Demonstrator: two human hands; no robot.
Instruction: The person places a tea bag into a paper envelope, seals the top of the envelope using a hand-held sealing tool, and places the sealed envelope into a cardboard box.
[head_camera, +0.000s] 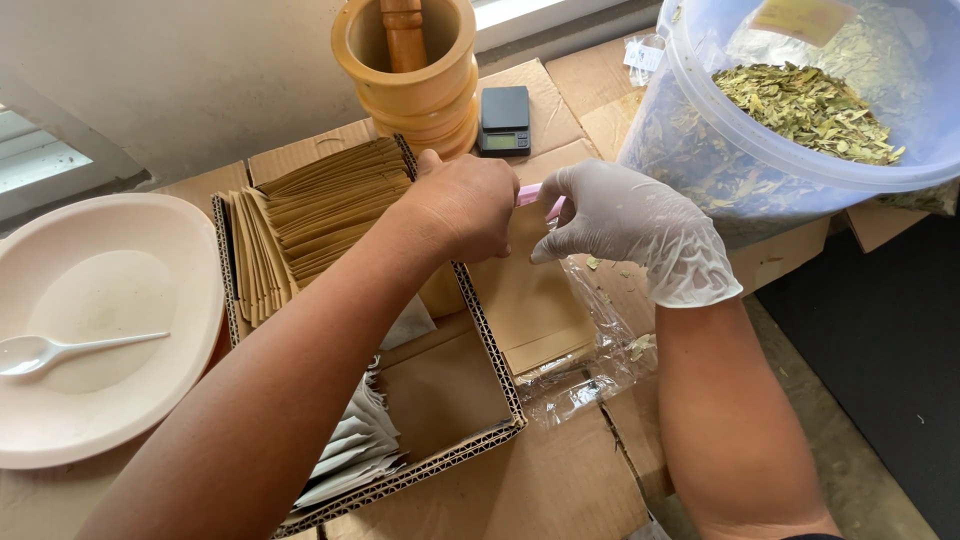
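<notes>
My bare left hand (462, 205) and my right hand (635, 235), in a white glove, pinch the pink zip strip at the top of a clear plastic bag (585, 375). The bag hangs down between the hands and rests on cardboard. Inside it I see a brown paper pouch and a few dry leaf crumbs. Both hands are closed on the bag's top edge.
A shallow cardboard box (470, 440) holds stacked brown paper pouches (320, 215) and white sachets (355, 445). A wooden mortar with a pestle (410, 65) and a small black scale (504, 120) stand behind. A clear tub of dried leaves (800, 105) is right, a pink plate (110, 330) with a white spoon (60, 350) left.
</notes>
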